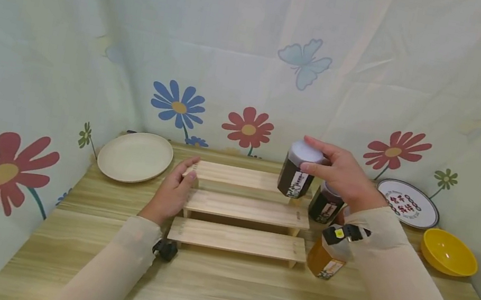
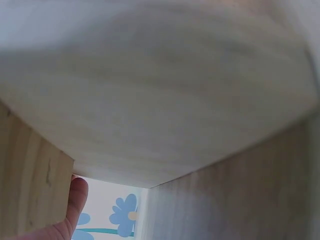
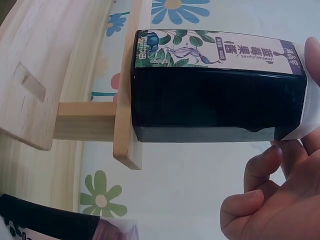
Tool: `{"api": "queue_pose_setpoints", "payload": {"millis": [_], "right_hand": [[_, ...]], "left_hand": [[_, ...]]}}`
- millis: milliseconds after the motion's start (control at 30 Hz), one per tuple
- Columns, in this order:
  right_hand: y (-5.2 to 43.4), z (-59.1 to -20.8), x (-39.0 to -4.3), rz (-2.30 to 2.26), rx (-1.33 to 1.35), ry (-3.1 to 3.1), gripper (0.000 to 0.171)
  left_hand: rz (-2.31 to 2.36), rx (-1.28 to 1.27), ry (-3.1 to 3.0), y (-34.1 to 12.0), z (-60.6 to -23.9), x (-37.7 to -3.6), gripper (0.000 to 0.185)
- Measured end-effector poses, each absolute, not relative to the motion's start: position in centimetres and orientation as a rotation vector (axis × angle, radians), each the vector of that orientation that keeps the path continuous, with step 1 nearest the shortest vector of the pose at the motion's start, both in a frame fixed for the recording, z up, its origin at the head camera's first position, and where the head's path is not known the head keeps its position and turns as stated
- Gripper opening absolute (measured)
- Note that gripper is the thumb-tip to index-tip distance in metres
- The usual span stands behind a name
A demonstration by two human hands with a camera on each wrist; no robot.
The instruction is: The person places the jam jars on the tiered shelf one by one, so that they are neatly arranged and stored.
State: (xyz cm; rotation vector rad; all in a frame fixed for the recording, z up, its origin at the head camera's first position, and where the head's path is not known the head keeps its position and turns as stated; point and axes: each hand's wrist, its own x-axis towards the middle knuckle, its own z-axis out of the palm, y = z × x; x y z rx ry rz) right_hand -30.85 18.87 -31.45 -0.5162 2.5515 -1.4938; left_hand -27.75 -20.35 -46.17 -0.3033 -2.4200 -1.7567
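Observation:
A three-step wooden rack [image 1: 242, 207] stands mid-table. My right hand [image 1: 337, 173] grips a dark jar with a pale lid [image 1: 297, 169] by its top, just above the right end of the top step; the right wrist view shows the same jar [image 3: 215, 85] against the step's edge [image 3: 125, 100]. My left hand [image 1: 174, 191] rests with straight fingers on the rack's left end; a fingertip [image 2: 77, 200] shows beside the wood [image 2: 160, 100]. A second dark jar [image 1: 325, 203] and an amber jar with a black cap [image 1: 331, 252] stand right of the rack.
A beige plate [image 1: 135, 156] lies at the back left. A printed white plate [image 1: 407, 202] and a yellow bowl [image 1: 448, 253] sit at the right. Flowered cloth walls close in three sides of the wooden table [image 1: 234, 294].

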Motion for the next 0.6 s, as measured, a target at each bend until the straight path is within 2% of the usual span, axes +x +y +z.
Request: {"api": "queue_pose_setpoints", "payload": {"millis": [600], "right_hand": [[17.6,-32.0,-31.5,-1.548,-0.600,2.498,0.070]], "left_hand": [[-1.767,-0.305,-2.419,-20.5,-46.5,-27.8,0.048]]}}
